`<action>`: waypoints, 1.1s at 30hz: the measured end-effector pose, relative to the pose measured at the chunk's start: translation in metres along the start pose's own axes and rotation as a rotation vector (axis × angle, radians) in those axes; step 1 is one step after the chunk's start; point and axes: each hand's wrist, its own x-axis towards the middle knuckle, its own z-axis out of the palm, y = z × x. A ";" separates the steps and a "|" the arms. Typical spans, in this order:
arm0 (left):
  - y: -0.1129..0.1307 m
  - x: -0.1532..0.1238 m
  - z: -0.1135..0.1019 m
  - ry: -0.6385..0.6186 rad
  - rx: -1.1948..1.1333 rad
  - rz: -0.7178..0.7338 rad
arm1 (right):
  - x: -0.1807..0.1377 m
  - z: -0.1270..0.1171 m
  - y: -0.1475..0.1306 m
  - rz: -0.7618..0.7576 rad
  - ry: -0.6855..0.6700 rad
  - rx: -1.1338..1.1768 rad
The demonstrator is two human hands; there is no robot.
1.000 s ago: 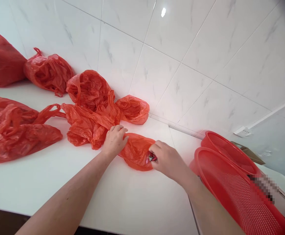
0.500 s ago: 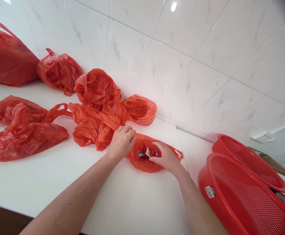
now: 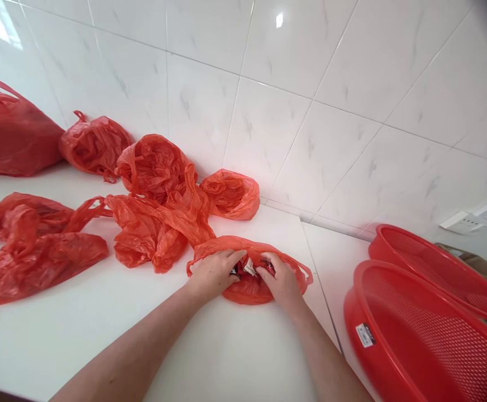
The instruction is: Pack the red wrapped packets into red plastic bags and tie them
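An open red plastic bag [image 3: 247,242] lies on the white table in front of me, with small shiny wrapped packets inside. My left hand [image 3: 215,273] reaches in from the left, fingers curled over a dark packet [image 3: 235,272] that is mostly covered. From the right, my right hand [image 3: 281,280] has its thumb and fingers bent around a small red packet [image 3: 270,268]. Between the two hands, a white printed piece [image 3: 249,267] shows among the red wrappers. What lies deeper in the bag is hidden.
Several crumpled red bags [image 3: 155,167] lie to the left and along the tiled wall. A fuller red bag [image 3: 13,134] stands at the far left. Two red plastic baskets [image 3: 363,301] are on the right, below a wall socket [image 3: 463,222].
My left hand has moved from the bag's left rim down into the bag, onto the dark packet. My right hand has stayed at the red packet. The view has tilted slightly upward.
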 end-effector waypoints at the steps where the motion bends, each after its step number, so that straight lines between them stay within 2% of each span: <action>1: -0.001 0.000 0.000 -0.006 -0.005 -0.009 | 0.000 -0.001 0.000 0.015 0.030 -0.027; 5: -0.002 -0.001 -0.003 -0.016 -0.043 -0.002 | 0.003 -0.001 0.003 0.069 0.127 -0.132; 11: -0.003 -0.001 -0.005 -0.028 -0.090 -0.045 | 0.003 -0.007 0.010 -0.009 -0.033 -0.182; 18: -0.008 -0.001 0.000 0.024 -0.091 -0.034 | 0.000 -0.012 0.008 0.032 -0.091 -0.228; 24: -0.008 0.000 0.001 0.079 -0.100 -0.046 | 0.002 -0.009 0.008 -0.037 -0.040 -0.283; 33: -0.011 0.006 -0.005 0.229 -0.113 -0.002 | 0.003 -0.008 0.012 -0.056 0.056 -0.312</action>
